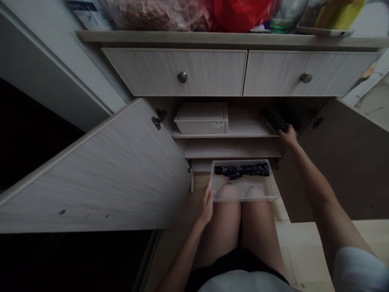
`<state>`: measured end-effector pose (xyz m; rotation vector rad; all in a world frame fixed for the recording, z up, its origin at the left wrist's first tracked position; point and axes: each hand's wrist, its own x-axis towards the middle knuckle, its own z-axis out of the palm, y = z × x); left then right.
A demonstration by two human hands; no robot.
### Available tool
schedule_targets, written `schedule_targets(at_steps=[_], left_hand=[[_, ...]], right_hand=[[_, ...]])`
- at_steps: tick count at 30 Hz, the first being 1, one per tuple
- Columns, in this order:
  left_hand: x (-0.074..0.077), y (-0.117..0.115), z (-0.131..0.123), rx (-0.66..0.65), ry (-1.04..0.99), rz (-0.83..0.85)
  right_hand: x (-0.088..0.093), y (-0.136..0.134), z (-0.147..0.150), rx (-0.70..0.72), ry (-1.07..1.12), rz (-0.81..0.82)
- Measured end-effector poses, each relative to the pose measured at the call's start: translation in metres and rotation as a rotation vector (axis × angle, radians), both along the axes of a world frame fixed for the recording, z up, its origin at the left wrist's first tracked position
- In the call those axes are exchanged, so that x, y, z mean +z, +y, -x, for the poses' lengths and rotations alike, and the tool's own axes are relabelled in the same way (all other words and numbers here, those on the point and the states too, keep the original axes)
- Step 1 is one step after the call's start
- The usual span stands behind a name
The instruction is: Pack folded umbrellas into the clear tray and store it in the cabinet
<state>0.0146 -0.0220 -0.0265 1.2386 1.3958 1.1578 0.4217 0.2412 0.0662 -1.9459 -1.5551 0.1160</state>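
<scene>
A clear plastic tray [244, 198] rests on my knees, with my left hand [207, 205] gripping its left side. Inside it, along the far wall, lies a folded dark checked umbrella [243, 170]. My right hand [288, 134] reaches into the right part of the cabinet's upper shelf. Its fingers are closed around the near end of a long dark object [272, 119], perhaps another folded umbrella; shadow hides its far end. On the same shelf, to the left, sits a pale lidded box [202, 119] with a small label.
The left cabinet door [100, 174] and the right cabinet door [340, 166] are swung open on either side. Above are two closed drawers [212, 73] with round knobs. A red bag [240, 14] and a glass [284, 18] stand on the countertop [194, 38].
</scene>
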Motion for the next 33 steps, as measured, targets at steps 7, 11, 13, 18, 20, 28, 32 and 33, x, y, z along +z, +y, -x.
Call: schedule_targets(at_steps=[7, 11, 13, 18, 20, 28, 32, 33], left_hand=[[0.001, -0.002, -0.003, 0.011, -0.015, -0.028], [0.004, -0.003, -0.003, -0.012, -0.022, -0.044], [0.005, -0.003, -0.002, -0.02, -0.023, -0.053], [0.007, -0.002, -0.002, -0.014, 0.04, -0.071], [0.008, -0.002, -0.002, -0.02, 0.051, -0.075], [0.01, -0.005, -0.003, -0.047, 0.022, -0.106], [0.011, -0.006, -0.001, -0.051, 0.005, -0.114], [0.011, -0.006, 0.0, -0.051, 0.005, -0.118]], right_hand=[[0.009, -0.09, 0.02, 0.347, 0.458, -0.09], [0.023, -0.147, 0.032, 0.591, 0.424, 0.008], [0.029, -0.17, 0.037, 0.7, 0.375, 0.087], [0.03, -0.202, 0.054, 0.911, 0.156, 0.2], [0.024, -0.206, 0.061, 0.97, 0.077, 0.239], [-0.005, -0.204, 0.082, 1.017, -0.031, 0.227], [-0.01, -0.201, 0.086, 1.026, -0.052, 0.196], [-0.011, -0.2, 0.086, 1.026, -0.063, 0.18]])
